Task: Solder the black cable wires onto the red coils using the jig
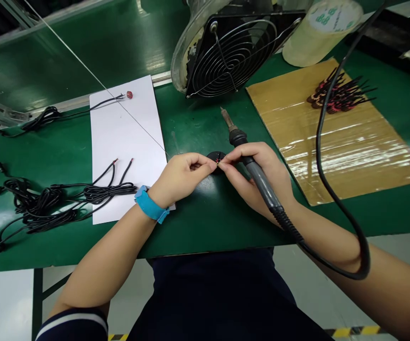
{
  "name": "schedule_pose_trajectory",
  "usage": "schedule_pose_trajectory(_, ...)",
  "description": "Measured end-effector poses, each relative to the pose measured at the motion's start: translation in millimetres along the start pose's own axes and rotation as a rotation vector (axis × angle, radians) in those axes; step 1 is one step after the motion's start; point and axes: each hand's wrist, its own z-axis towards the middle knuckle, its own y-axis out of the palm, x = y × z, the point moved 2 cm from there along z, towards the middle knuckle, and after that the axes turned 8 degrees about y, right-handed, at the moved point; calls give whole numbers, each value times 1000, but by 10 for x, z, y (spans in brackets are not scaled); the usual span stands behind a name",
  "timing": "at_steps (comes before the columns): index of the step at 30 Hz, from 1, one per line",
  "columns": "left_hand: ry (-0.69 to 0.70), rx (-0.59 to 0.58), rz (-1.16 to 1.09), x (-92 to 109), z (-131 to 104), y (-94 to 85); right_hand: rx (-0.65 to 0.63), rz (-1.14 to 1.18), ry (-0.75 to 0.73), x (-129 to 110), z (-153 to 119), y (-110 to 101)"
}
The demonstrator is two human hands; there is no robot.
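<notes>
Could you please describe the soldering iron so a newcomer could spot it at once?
Start at the fan and look below it to the right hand. The soldering iron slants across that hand, metal tip toward the fan; its thick, stiff handle sets it apart from the thin black cables.

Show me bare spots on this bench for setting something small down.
Brown board, in front of the wired parts; a black cord crosses it in view.
White sheet, between the upper cable and lower cables; a thin strand crosses in view.
Crowded: the lower left, heaped with cables, and around the left hand, right hand and soldering iron.
</notes>
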Motion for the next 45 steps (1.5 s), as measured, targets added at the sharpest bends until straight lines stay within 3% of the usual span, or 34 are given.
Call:
schedule_pose_trajectory(6, -16, 24, -36, -17, 20, 15, 45, -44, 11, 97, -8, -113)
schedule_pose_trajectory(13, -19, 107, -19, -41, 15, 19, -157, 17, -12, 237, 75, -7)
schedule_pose_trajectory(23, -22, 147, -5, -49, 10, 39, -80, -90, -85, 231, 56, 64)
schedule_pose_trajectory(29, -35, 135, -19, -49, 12, 41, -6, -70, -151, 165, 40, -55)
schedule_pose_trajectory(39, -22, 120, -10, -78, 30, 25, -120, -334, -383, 81, 126, 10)
schedule_pose_trajectory(45, -33, 111, -40, -69, 20, 36, -38, -286, -451, 19, 81, -115)
